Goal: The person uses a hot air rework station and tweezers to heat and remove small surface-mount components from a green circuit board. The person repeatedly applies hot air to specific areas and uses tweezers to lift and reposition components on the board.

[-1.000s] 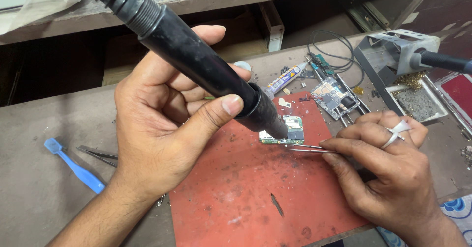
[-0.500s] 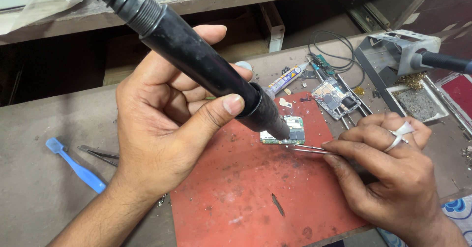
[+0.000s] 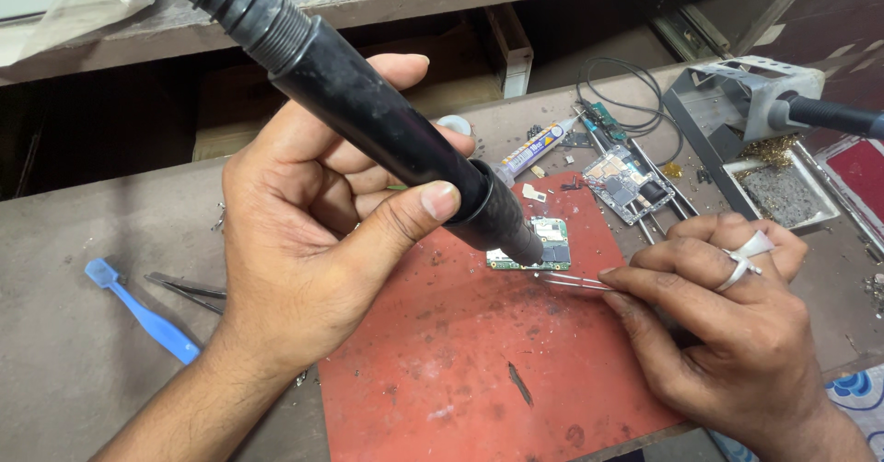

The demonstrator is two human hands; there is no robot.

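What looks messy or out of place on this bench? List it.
Small specks and scraps litter the red mat around the circuit board, and a dark sliver lies loose near its front. Golden bits are spilled around the grey tray.

light: even, bright, soft | shadows: faint beneath hands | focus: sharp | glare: none

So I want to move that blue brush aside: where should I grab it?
Pinch the blue brush by its long handle, coming from above at the lower right end. It lies flat on the bench, clear of the black tweezers, head pointing up-left.
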